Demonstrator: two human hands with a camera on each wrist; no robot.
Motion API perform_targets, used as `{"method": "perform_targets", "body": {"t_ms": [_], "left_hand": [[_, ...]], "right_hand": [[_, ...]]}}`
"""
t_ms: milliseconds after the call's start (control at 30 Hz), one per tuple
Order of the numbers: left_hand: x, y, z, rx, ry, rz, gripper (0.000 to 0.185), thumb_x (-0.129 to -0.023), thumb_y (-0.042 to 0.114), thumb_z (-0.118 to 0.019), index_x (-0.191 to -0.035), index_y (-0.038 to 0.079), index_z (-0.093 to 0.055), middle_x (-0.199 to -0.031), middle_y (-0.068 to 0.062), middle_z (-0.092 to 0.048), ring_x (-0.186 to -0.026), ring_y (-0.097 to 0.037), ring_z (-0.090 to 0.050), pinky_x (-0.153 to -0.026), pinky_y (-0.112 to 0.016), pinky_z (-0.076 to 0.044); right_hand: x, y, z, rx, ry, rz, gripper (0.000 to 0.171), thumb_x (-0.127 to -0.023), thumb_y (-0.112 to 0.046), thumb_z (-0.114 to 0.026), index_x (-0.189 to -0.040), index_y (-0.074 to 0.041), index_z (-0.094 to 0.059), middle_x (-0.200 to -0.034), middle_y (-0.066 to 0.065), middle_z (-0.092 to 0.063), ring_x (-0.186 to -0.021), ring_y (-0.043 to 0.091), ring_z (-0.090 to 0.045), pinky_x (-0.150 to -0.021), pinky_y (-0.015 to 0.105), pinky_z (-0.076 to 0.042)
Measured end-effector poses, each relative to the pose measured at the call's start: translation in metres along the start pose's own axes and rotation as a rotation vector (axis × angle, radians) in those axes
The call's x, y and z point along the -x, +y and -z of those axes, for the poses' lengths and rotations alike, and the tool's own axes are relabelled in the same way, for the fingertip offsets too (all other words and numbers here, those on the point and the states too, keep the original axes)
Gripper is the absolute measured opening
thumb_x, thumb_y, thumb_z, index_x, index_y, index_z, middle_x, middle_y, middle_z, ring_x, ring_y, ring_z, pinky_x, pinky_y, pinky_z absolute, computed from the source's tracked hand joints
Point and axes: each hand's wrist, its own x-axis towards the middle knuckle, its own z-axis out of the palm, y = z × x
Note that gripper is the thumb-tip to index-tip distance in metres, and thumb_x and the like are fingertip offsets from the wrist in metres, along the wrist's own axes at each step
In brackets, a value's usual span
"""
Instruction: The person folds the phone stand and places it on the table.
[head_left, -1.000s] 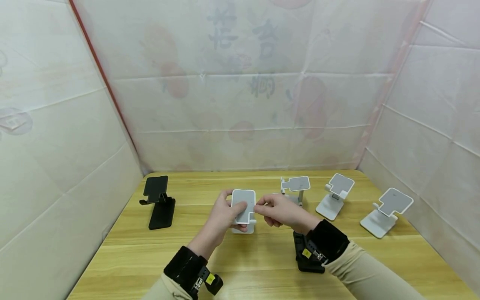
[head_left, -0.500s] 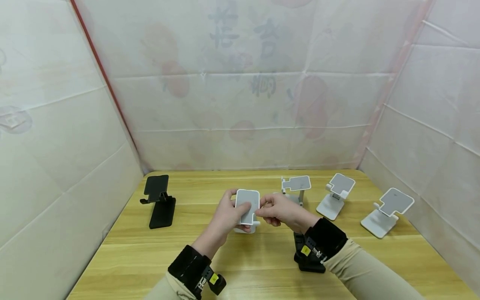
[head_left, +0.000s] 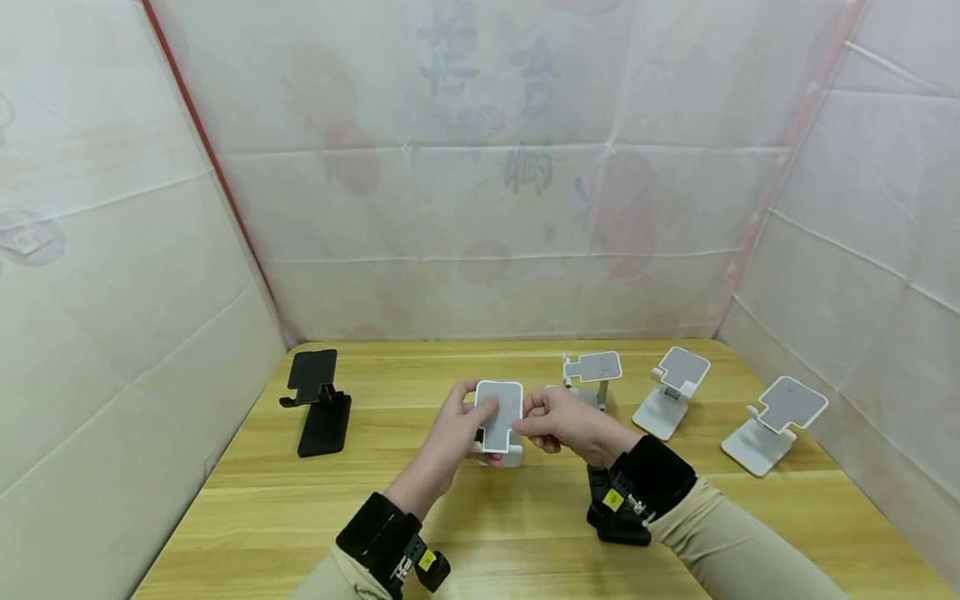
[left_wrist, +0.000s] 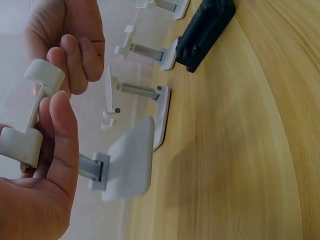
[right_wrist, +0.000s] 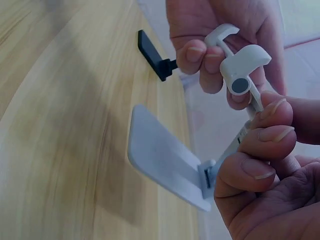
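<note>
Head view: a white phone stand (head_left: 499, 417) is held above the middle of a wooden table (head_left: 480, 517), its base just over the tabletop. The left hand (head_left: 457, 429) is curled around the stand's plate from 9 o'clock, thumb across the grey face. The right hand (head_left: 558, 421) pinches the plate's edge from 3 o'clock. A black stand (head_left: 318, 402) is seen at 9 o'clock of the hands, well apart. Three more white stands (head_left: 671, 392) are lined up from 2 to 3 o'clock, and a black object (head_left: 609, 508) lies beside the right wrist at 5 o'clock.

Left wrist view: the plate's edge and its hooks (left_wrist: 30, 117) are gripped between thumb and fingers (left_wrist: 62, 135); the base (left_wrist: 129, 160) hangs close to the wood. Other stands are lined up behind.

Right wrist view: the plate's edge is pinched by the right fingers (right_wrist: 267, 132), while the hooks (right_wrist: 240, 62) are held by the left hand at 12 o'clock. The base (right_wrist: 165, 157) is tilted over the table.
</note>
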Motion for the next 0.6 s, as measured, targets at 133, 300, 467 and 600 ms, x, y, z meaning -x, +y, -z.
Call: {"method": "perform_targets", "body": {"t_ms": [133, 300, 467, 600], "left_hand": [[0.001, -0.003, 0.003, 0.014, -0.001, -0.021, 0.054, -0.110, 0.047, -0.040, -0.147, 0.008, -0.037, -0.112, -0.019, -0.058, -0.072, -0.023, -0.065, -0.057, -0.038, -0.063], [-0.002, -0.013, 0.010, -0.031, 0.112, -0.023, 0.055, -0.110, 0.048, -0.036, -0.144, 0.005, -0.042, -0.105, -0.019, -0.056, -0.063, -0.020, -0.058, -0.054, -0.038, -0.062], [-0.006, -0.029, 0.014, -0.113, 0.169, 0.043, 0.054, -0.110, 0.037, -0.043, -0.146, -0.003, -0.042, -0.120, -0.023, -0.056, -0.078, -0.027, -0.060, -0.062, -0.039, -0.061], [-0.008, -0.038, 0.015, -0.082, 0.093, 0.073, 0.057, -0.110, 0.034, -0.045, -0.148, -0.009, -0.040, -0.134, -0.026, -0.054, -0.094, -0.035, -0.068, -0.078, -0.044, -0.064]], "right_hand": [[0.001, -0.002, 0.000, -0.044, 0.016, -0.003, 0.020, -0.098, -0.012, -0.067, -0.091, -0.003, -0.051, -0.063, -0.001, -0.051, -0.056, 0.012, -0.041, -0.053, 0.023, -0.034], [0.003, -0.005, 0.003, -0.094, 0.032, 0.004, 0.019, -0.098, -0.011, -0.067, -0.092, -0.004, -0.049, -0.062, -0.002, -0.051, -0.056, 0.011, -0.041, -0.053, 0.023, -0.033], [0.005, -0.009, 0.004, -0.119, 0.043, 0.023, 0.019, -0.097, -0.009, -0.067, -0.091, -0.005, -0.049, -0.060, -0.003, -0.052, -0.055, 0.010, -0.041, -0.052, 0.021, -0.035], [0.006, -0.010, 0.004, -0.146, 0.042, 0.027, 0.020, -0.097, -0.008, -0.067, -0.090, -0.005, -0.049, -0.060, -0.003, -0.052, -0.056, 0.009, -0.042, -0.051, 0.020, -0.035]]}}
